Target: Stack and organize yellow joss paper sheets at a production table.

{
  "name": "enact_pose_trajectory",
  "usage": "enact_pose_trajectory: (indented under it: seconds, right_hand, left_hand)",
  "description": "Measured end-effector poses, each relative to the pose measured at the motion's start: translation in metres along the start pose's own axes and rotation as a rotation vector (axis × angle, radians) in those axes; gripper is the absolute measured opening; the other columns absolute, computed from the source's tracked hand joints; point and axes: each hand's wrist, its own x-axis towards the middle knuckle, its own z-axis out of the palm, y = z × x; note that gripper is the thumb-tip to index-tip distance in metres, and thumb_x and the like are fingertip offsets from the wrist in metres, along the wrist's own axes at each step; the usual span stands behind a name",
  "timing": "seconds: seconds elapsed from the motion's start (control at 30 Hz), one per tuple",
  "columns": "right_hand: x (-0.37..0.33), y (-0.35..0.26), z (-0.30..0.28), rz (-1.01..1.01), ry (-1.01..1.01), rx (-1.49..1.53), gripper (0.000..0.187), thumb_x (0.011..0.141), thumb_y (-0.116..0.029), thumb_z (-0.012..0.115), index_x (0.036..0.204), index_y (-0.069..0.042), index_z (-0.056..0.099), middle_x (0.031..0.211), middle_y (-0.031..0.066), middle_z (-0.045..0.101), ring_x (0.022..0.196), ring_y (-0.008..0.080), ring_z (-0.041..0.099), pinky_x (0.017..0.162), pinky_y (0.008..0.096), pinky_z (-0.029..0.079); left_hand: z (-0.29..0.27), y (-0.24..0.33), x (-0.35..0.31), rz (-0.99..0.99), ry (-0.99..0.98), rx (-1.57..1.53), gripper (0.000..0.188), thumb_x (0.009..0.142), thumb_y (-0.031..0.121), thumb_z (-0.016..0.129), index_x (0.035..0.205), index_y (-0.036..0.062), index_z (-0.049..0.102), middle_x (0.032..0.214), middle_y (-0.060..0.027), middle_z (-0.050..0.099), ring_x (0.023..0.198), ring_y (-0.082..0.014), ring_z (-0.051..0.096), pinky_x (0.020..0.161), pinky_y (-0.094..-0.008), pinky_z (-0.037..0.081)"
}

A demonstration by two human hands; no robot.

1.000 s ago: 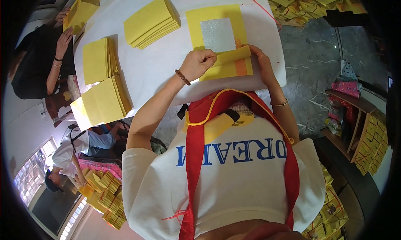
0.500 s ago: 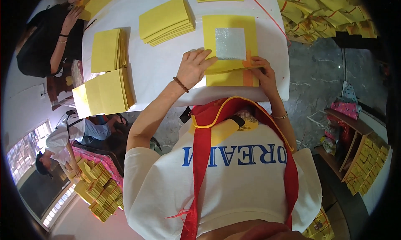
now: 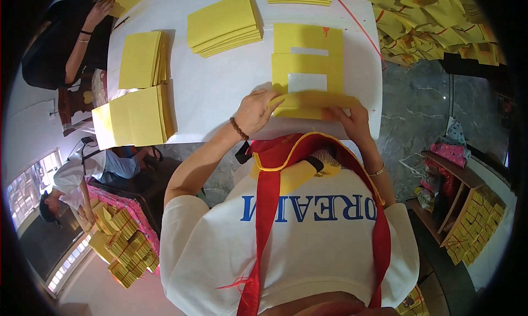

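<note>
Fingers [image 3: 278, 99] of both hands fold yellow paper [image 3: 308, 68].

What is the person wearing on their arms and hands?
No gloves: both hands are bare. The left hand has a dark beaded bracelet at the wrist. The right hand has a thin gold-coloured bangle. Short white sleeves end above the elbows.

Sheet: yellow paper [image 3: 308, 68] with a silver foil square, lying flat on the white surface [image 3: 220, 107]
Fold: near edge rolled up at 6 o'clock
Place: 3 o'clock of the fanned yellow stack
</note>
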Motion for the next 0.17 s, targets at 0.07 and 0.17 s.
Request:
enact_pose_trajectory:
  seconds: [0.07,0.17]
  right_hand:
    - [0.003,-0.005,0.009,0.201,0.071,0.112,0.019,0.081,-0.015,0.064,0.098,-0.006,0.061,0.093,0.0075,0.065,0.086,0.0184,0.062,0.073,0.0275,0.045]
    - [0.011,-0.005,0.011,0.284,0.153,0.292,0.060,0.082,-0.019,0.066,0.132,-0.009,0.034,0.102,0.0085,0.065,0.085,0.0223,0.063,0.074,0.0266,0.047]
  left_hand:
    - [0.006,0.003,0.004,-0.258,-0.030,-0.081,0.021,0.085,0.014,0.055,0.102,0.0015,0.056,0.085,-0.0167,0.059,0.081,-0.0309,0.057,0.074,-0.0415,0.044]
    - [0.007,0.001,0.015,-0.536,-0.006,-0.349,0.029,0.090,0.024,0.053,0.110,0.0031,0.054,0.085,-0.0205,0.059,0.082,-0.0326,0.058,0.073,-0.0427,0.045]
